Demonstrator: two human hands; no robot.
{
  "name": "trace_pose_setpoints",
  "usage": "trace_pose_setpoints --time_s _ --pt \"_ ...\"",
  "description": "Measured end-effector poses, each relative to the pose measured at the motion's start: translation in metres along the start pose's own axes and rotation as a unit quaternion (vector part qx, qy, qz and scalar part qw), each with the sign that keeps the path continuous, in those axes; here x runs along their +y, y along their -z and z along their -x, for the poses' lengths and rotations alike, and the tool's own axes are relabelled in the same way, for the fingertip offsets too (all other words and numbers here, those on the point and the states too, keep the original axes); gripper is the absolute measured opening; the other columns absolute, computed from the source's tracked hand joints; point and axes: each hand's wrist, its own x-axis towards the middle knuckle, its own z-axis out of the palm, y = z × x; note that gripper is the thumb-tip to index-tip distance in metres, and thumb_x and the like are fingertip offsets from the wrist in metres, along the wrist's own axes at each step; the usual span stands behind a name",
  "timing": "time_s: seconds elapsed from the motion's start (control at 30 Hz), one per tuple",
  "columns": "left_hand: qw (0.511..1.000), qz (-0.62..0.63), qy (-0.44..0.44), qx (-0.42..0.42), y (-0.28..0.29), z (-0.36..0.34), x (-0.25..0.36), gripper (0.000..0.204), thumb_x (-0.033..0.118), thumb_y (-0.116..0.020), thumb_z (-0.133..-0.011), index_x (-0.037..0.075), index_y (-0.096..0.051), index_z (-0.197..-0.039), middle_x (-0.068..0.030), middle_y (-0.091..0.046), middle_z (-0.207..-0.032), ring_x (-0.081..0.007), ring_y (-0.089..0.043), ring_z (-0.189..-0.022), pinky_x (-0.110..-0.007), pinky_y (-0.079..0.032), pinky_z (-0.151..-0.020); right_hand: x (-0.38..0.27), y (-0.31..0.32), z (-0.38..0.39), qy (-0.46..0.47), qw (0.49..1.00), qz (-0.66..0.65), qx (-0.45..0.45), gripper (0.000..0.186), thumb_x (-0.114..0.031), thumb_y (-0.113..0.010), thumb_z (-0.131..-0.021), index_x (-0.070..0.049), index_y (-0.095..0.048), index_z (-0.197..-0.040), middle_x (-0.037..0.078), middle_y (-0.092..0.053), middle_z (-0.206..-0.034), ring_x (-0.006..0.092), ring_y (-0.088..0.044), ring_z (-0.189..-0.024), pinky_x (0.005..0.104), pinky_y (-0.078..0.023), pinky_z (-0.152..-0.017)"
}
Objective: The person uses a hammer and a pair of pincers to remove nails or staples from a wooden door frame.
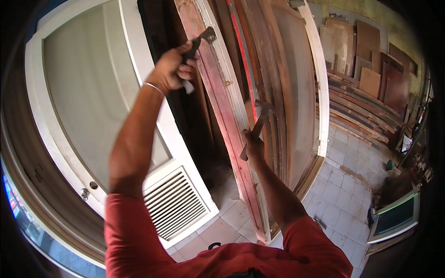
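Note:
A tall wooden frame piece (218, 85), with a worn pink face and a chipped white edge, stands slanting in front of me. My left hand (176, 69) is closed round a dark tool with a broad, flat end (207, 35), which lies against the upper part of this piece. A pale end of something pokes out below those fingers. Lower down, my right hand (253, 144) grips a hammer (262, 116) by its handle, head up, close beside the white edge. Whether the hammer touches the wood, I cannot tell.
At left stands a white door (178, 139) with a frosted panel, louvred vent and round knob. Several upright boards (266, 55) lean behind the frame piece. Stacked planks (357, 106) and panels lie at far right on white floor tiles (336, 185), near a small framed pane (394, 217).

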Motion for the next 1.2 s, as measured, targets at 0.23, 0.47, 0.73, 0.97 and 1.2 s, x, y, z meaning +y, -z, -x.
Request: trace_pose_setpoints --time_s 0.23,0.47,0.73,0.97,1.2 --pt "0.944 -0.104 -0.208 0.235 -0.070 -0.031 -0.120 0.051 0.057 -0.051 -0.100 0.008 -0.059 -0.086 -0.0003 -0.052 -0.067 -0.0111 -0.043 -0.047 -0.028 -0.034 -0.041 0.026 0.023 -0.010 0.026 1.000 -0.006 0.017 0.045 -0.042 -0.069 -0.092 0.002 -0.066 -0.101 0.006 -0.058 -0.070 0.0131 -0.052 -0.061 0.0319 -0.044 -0.059" --pt "0.892 -0.030 -0.329 0.310 -0.085 -0.088 -0.165 0.053 0.055 -0.054 -0.100 0.005 -0.058 -0.080 0.0028 -0.046 -0.062 -0.0067 -0.042 -0.054 -0.026 -0.033 -0.049 -0.001 0.016 0.008 0.016 0.998 -0.066 -0.003 0.027 -0.030 -0.074 -0.091 -0.005 -0.064 -0.092 -0.004 -0.055 -0.074 0.0072 -0.050 -0.064 0.0282 -0.040 -0.059" --pt "0.997 0.026 -0.058 -0.049 0.002 0.008 -0.010 0.046 0.047 -0.051 -0.103 0.002 -0.056 -0.112 0.0035 -0.043 -0.070 -0.0041 -0.032 -0.047 -0.018 -0.024 -0.039 0.034 0.000 -0.013 0.034 0.998 -0.025 0.042 0.040 -0.042 -0.075 -0.089 -0.004 -0.063 -0.083 0.000 -0.055 -0.067 0.0095 -0.053 -0.060 0.0309 -0.043 -0.056" --pt "0.972 0.051 -0.215 0.076 -0.044 0.000 -0.107 0.044 0.046 -0.053 -0.102 0.005 -0.055 -0.116 0.0017 -0.046 -0.076 -0.0052 -0.035 -0.053 -0.021 -0.028 -0.046 0.017 0.004 0.006 0.101 0.991 -0.026 0.087 0.037 -0.036 -0.074 -0.090 -0.001 -0.068 -0.097 0.001 -0.058 -0.070 0.0084 -0.054 -0.063 0.0303 -0.045 -0.058" --pt "0.949 0.117 -0.249 0.152 -0.131 0.002 -0.112 0.031 0.038 -0.057 -0.102 0.007 -0.056 -0.106 0.0018 -0.048 -0.077 -0.0072 -0.039 -0.056 -0.024 -0.032 -0.050 0.005 0.005 0.011 0.038 0.996 -0.026 0.082 0.046 -0.041 -0.074 -0.086 0.003 -0.066 -0.098 0.013 -0.066 -0.082 0.0212 -0.064 -0.078 0.0379 -0.050 -0.075"
